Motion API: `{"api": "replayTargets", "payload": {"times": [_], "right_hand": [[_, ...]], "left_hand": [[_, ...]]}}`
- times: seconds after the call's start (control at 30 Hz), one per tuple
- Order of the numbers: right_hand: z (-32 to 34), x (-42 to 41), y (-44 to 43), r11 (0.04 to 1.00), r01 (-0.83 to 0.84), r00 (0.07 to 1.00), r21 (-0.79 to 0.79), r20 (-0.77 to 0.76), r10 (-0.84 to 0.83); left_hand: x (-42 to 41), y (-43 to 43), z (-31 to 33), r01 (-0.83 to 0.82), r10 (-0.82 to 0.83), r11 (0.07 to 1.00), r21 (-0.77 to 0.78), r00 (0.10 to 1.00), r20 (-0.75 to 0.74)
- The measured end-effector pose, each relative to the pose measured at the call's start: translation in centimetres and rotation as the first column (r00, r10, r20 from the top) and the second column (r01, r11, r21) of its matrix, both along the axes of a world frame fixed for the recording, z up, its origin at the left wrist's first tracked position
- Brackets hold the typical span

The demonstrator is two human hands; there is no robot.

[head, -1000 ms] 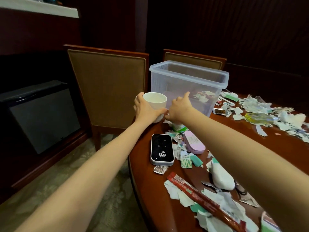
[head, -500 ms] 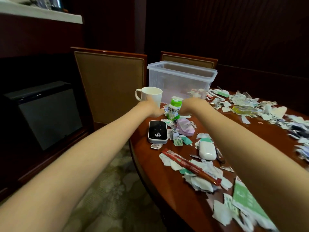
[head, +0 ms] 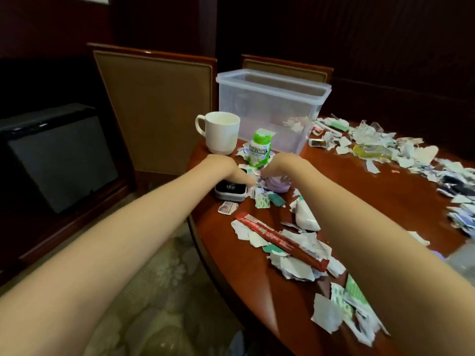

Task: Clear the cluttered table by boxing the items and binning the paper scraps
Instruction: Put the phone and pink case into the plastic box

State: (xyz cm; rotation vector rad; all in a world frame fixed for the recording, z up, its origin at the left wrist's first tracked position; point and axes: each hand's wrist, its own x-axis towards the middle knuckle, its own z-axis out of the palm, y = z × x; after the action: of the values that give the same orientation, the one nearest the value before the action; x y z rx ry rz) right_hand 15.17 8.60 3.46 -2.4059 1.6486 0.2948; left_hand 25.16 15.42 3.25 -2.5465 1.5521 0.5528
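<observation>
Landmark: a clear plastic box (head: 259, 109) stands open-topped near the far edge of a round wooden table (head: 372, 201), with a few scraps showing through its wall.
Left hand (head: 223, 167): lowered in front of the box, fingers angled down to the scraps beside a black-and-white pocket router (head: 229, 190). Blur hides whether anything is pinched.
Right hand (head: 280, 165): also in front of the box, near the left hand, knuckles up and fingers curled down over a lilac case (head: 279, 186). Its grip cannot be made out.
Paper scraps (head: 295, 265): torn pieces lie strewn in front of the box and in a broad band to its right.
Mug (head: 222, 132): white, upright, just left of the box, handle turned away from it.
Gum bottle (head: 259, 150): green-capped, labelled Doublemint, upright directly in front of the box, beyond the two hands.
Red packet (head: 281, 240): long and narrow, lying slantwise on scraps well in front of the box.
Yellow sachet (head: 370, 150): among the scraps to the right of the box.
Chair (head: 154, 109): brown-backed, left of the box at the table's edge.
</observation>
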Motion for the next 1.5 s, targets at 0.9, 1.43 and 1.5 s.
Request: {"api": "replayTargets", "payload": {"times": [0.9,1.43,1.5], "right_hand": [[14.1,-2.8,-1.6,0.922,0.106,0.89,0.372,0.378,-0.255],[16.1,5.6,-12.5,0.735,0.247,0.359,0.632,0.645,-0.675],[16.3,6.9,-13.7,0.702,0.265,0.305,0.661,0.633,-0.711]], "left_hand": [[1.9,-0.8,14.5,-0.283,0.173,0.951,-0.126,0.823,-0.541],[11.1,-14.3,17.0,-0.45,0.158,0.884,-0.123,0.537,-0.828],[11.9,-16.6,16.9,-0.431,0.121,0.887,-0.166,0.564,-0.817]]}}
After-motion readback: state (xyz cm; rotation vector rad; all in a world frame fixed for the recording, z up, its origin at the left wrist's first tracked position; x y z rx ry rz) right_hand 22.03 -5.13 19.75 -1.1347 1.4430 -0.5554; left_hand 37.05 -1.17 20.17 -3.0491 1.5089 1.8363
